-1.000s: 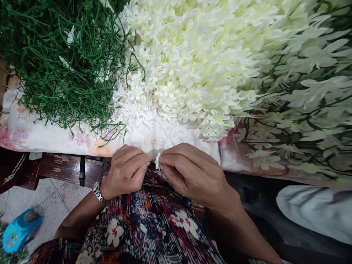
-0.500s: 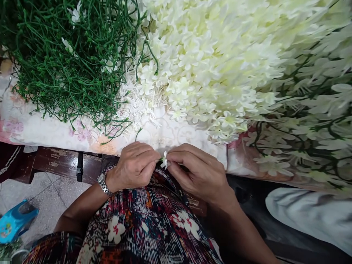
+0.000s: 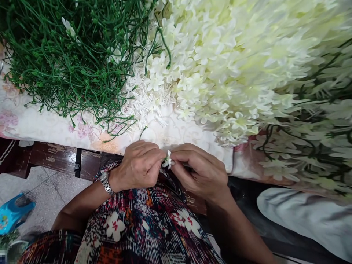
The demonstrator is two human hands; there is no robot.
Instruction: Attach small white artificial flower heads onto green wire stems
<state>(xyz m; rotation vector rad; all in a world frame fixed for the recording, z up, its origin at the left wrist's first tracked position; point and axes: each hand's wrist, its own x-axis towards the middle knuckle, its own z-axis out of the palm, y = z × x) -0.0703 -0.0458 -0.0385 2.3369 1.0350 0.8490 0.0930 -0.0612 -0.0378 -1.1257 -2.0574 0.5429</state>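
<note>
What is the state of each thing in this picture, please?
Left hand: fingers pinched shut on the small white flower.
Right hand: fingers pinched on the same flower from the other side.
Small white flower: held between both hands, above the lap.
Green stems: loose tangled pile on the cloth.
White flowers: heaped in a large pile.
Wristwatch: worn on the left wrist.

bare forearms, no sleeves showing, silver metal-link wristwatch on the left wrist, lap covered in a busy dark dress with red, orange and navy streaks, white flowers with red centres
</note>
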